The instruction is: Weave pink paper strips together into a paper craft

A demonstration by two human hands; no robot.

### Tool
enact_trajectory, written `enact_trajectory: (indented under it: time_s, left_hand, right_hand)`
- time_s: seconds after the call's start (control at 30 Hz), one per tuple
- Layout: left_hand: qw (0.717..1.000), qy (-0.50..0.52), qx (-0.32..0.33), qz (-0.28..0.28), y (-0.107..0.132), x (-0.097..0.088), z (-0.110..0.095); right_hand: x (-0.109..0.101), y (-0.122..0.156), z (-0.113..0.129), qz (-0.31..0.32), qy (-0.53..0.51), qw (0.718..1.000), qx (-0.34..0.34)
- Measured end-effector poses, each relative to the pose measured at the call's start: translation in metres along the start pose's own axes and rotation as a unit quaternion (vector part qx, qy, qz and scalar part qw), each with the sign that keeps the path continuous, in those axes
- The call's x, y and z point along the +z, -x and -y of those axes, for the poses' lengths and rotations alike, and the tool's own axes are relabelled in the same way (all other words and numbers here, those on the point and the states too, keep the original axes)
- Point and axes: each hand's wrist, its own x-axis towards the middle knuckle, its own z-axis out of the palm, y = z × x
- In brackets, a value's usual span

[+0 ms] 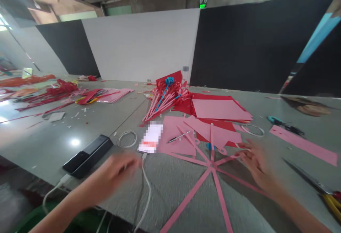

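My right hand pinches the end of one arm of a pink paper-strip star, whose several long strips radiate from a joined middle over the table. Some of the strips end in small curled loops. My left hand hovers over the table, just left of a white charging cable. Motion smears its fingers, so I cannot make out whether they hold anything. Beyond it lies a lit phone, plugged into that cable. A pen rests on pink paper sheets behind the star.
Scissors lie at the right, with a pink paper strip and a smaller teal-handled pair behind. A black device sits left. Paper flowers on pink stems and red-pink sheets lie at the back.
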Motion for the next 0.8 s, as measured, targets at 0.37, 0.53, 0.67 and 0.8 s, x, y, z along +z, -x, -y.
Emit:
enact_trajectory:
  time_s: [0.37, 0.53, 0.67, 0.8]
  left_hand:
    - [0.975, -0.220, 0.030, 0.007, -0.183, 0.049, 0.041]
    - [0.991, -0.126, 0.050, -0.005, -0.156, 0.043, 0.041]
    - [0.997, -0.034, 0.016, -0.067, -0.148, 0.049, 0.046]
    - [0.994, 0.001, 0.004, -0.106, -0.153, 0.058, 0.059]
  right_hand:
    - [-0.005, 0.008, -0.005, -0.015, 0.062, 0.998, -0.025]
    - [-0.006, 0.006, -0.003, -0.021, 0.052, 0.998, 0.014]
    - [-0.004, 0.004, 0.002, -0.036, 0.051, 0.997, 0.043]
    - [-0.004, 0.005, 0.002, -0.072, 0.054, 0.994, 0.063]
